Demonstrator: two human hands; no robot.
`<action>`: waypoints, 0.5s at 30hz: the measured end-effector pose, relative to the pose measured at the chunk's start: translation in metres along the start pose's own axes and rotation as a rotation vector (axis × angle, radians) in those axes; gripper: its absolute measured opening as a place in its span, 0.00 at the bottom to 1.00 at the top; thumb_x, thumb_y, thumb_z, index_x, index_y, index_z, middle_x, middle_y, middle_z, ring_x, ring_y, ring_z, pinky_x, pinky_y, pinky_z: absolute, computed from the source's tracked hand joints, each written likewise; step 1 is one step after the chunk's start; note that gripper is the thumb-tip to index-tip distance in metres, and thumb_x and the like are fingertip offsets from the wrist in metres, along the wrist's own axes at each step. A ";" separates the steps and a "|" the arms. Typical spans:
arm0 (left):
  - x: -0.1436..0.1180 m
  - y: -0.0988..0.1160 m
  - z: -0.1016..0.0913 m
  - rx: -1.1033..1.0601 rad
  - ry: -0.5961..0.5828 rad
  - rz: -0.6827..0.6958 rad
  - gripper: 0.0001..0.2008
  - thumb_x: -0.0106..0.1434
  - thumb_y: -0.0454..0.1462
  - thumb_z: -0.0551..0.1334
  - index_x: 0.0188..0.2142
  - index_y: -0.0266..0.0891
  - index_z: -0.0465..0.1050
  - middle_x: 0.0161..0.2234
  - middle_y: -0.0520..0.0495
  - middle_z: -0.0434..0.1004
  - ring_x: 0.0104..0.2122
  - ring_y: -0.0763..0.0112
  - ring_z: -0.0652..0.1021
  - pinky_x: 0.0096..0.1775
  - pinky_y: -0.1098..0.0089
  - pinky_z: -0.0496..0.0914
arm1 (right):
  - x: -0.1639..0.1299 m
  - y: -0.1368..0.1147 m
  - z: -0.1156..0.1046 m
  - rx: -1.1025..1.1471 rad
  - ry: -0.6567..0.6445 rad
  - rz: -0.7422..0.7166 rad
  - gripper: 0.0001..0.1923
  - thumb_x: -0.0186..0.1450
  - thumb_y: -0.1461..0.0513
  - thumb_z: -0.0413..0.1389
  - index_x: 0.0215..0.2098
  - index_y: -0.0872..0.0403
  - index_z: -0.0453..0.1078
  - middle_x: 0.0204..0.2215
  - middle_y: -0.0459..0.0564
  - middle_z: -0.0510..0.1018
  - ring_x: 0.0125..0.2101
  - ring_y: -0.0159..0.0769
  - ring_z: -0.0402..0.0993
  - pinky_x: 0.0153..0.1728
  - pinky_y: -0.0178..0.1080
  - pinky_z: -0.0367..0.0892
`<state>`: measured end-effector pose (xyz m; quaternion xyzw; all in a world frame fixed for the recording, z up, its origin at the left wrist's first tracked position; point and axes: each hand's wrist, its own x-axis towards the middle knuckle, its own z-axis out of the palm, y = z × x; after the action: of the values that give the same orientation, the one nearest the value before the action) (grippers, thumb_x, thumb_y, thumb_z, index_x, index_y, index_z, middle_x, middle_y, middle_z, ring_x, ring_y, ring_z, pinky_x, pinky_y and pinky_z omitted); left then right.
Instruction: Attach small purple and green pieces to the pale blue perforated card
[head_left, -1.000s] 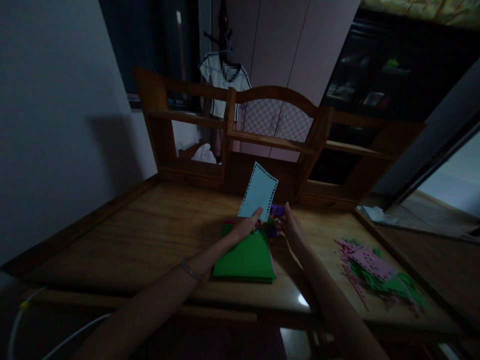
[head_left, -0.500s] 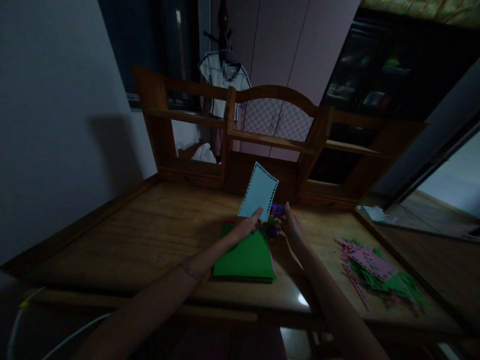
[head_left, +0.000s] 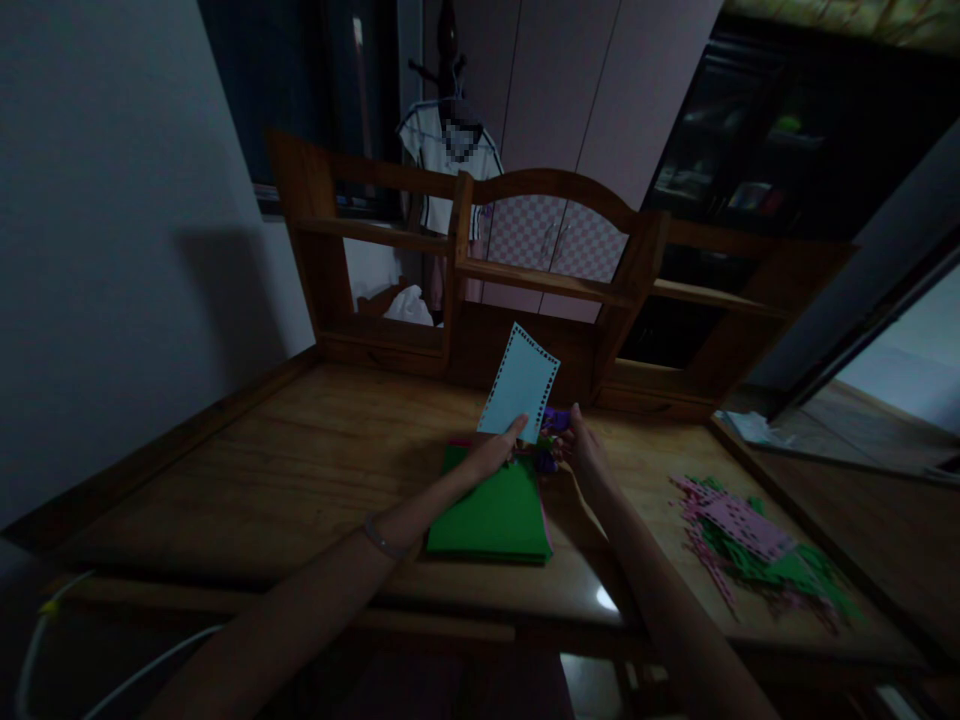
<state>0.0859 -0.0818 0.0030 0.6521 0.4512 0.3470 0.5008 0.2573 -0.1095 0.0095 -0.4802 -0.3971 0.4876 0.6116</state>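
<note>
Since a second ago almost nothing shifts: the blue sheet (head_left: pixel 520 386) leans a touch more to the right at its top, and both my hands stay where they were.

Nearest me, both forearms reach out over the desk edge; a thin bracelet (head_left: pixel 379 539) sits on my left wrist. A pale cable (head_left: pixel 112 660) loops in the dark at lower left, off the wooden desk (head_left: pixel 300 470).

Next out, a stack of green paper (head_left: pixel 491 515) lies flat on the desk under my hands, with a pink sheet edge showing along its right side. To the right, well apart, a heap of pink and green punched scraps (head_left: pixel 750 545) is spread over the desk surface.

My left hand (head_left: pixel 493 452) pinches the blue sheet by its lower edge, thumb on the front. My right hand (head_left: pixel 583 450) is closed around a small purple tool (head_left: pixel 551 440), just beside the sheet's lower right corner; dim light, so I cannot tell whether the tool bites the paper.

Blue sheet: held upright above the green stack, tilted to the right, pale blue, roughly rectangular. Rows of small punched notches run along its left, top and right edges.

Beyond, the wooden shelf unit (head_left: pixel 555 260) stands at the back of the desk, directly behind the sheet. Farther off, a garment on a hanger (head_left: pixel 448 160) hangs before pale cupboard doors (head_left: pixel 585 90).
</note>
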 end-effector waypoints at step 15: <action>-0.004 0.006 0.001 0.013 0.021 -0.040 0.33 0.54 0.66 0.46 0.16 0.40 0.56 0.14 0.51 0.60 0.20 0.71 0.65 0.26 0.70 0.57 | 0.001 0.001 -0.001 -0.013 0.014 -0.001 0.28 0.57 0.39 0.53 0.29 0.55 0.73 0.23 0.50 0.77 0.17 0.28 0.66 0.18 0.31 0.62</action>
<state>0.0865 -0.0868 0.0088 0.6426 0.4717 0.3407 0.4986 0.2587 -0.1088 0.0083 -0.4871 -0.3963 0.4813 0.6115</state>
